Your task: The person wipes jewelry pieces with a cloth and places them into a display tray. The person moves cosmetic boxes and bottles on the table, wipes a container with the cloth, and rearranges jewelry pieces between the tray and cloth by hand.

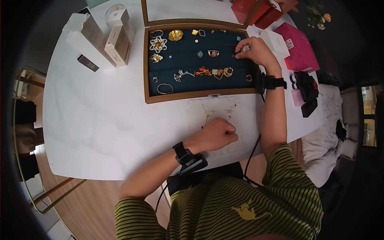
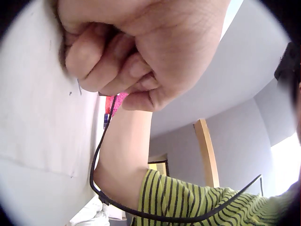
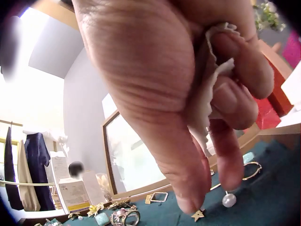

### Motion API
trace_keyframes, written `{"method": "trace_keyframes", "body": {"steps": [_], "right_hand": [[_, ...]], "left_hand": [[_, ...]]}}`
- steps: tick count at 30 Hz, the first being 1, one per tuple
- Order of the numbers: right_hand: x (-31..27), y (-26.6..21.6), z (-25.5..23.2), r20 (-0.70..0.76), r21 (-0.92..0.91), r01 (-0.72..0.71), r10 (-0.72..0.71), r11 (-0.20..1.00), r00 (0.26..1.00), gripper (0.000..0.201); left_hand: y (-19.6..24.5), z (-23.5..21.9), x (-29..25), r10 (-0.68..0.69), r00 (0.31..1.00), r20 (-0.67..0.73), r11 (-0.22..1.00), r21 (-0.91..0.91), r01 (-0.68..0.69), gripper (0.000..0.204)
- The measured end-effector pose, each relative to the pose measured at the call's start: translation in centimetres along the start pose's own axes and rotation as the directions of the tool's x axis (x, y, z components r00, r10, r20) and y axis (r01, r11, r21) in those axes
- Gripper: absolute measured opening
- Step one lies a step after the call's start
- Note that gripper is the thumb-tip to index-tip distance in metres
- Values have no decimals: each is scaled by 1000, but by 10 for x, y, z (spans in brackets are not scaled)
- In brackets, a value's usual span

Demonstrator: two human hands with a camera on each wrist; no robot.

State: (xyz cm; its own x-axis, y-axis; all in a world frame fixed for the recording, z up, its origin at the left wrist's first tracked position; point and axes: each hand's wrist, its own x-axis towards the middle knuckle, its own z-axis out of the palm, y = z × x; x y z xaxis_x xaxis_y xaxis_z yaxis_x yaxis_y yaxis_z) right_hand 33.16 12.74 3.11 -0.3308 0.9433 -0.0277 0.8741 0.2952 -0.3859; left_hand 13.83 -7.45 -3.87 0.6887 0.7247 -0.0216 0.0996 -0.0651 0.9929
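Note:
My right hand (image 1: 258,52) reaches into the right side of a wooden jewellery box (image 1: 180,97) with a dark green lining. Its curled fingers hold a pale cloth with a scalloped edge (image 3: 203,103). In the right wrist view, the thumb tip is right at a small gold star (image 3: 198,216), and a pearl (image 3: 229,200) hangs just below the index fingertip. My left hand (image 1: 216,134) rests on the white table as a fist, with no object showing in it. Several brooches, among them a silver flower brooch (image 1: 158,44), and rings lie in the box.
Before the box, a fine gold chain (image 1: 207,115) and tiny pieces (image 1: 231,111) lie on a thin pale sheet (image 1: 194,106). White cartons (image 1: 88,42) stand at left. A magenta box (image 1: 296,48) and red bag (image 1: 268,16) stand at right. A black cable (image 1: 252,156) trails over the table edge.

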Motion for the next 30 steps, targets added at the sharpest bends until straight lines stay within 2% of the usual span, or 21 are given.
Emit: {"method": "trace_keyframes", "body": {"steps": [2,7,11,13,16,17,19,23,26,28,29,30], "right_hand": [[-1,1,1,11,-8,-21,21,1000,1000,18],[7,6,9,1,88,69,-69,994,998,10],[6,1,5,33,59,16,-18,998,999,9],[1,-4,-1,-58,5,89,-89,996,994,9],[-13,-13,-13,-110,-66,146,-152,987,982,13],[-16,-14,-17,-115,-60,141,-148,988,982,13],[-23,-17,-27,-73,56,227,-223,972,972,16],[-43,-28,-50,-120,-11,201,-201,980,972,19],[-47,-22,-59,-154,-52,234,-239,971,959,22],[-54,-20,-63,-230,-60,384,-387,921,893,23],[-61,-21,-70,-228,-35,363,-361,931,904,23],[-70,-29,-82,-190,81,254,-236,964,953,21]], "left_hand": [[0,1,-2,15,1000,-4,1000,4,-15,29],[-1,1,1,-8,1000,-6,999,-35,8,29],[-1,2,0,-55,998,14,996,-68,56,30],[-2,1,0,-69,997,22,995,-70,71,32],[2,1,-1,-105,994,34,991,-75,107,33],[3,0,-1,-109,993,39,991,-70,112,33],[7,-1,0,-149,988,43,985,-85,152,35],[10,-4,0,-184,982,50,977,-103,189,38],[13,-12,6,-145,989,17,987,-66,146,40],[24,-15,10,-224,972,-68,968,-134,213,41],[36,-18,14,-233,967,-106,971,-73,227,41],[42,-21,20,-174,975,-139,984,16,178,41]]}}
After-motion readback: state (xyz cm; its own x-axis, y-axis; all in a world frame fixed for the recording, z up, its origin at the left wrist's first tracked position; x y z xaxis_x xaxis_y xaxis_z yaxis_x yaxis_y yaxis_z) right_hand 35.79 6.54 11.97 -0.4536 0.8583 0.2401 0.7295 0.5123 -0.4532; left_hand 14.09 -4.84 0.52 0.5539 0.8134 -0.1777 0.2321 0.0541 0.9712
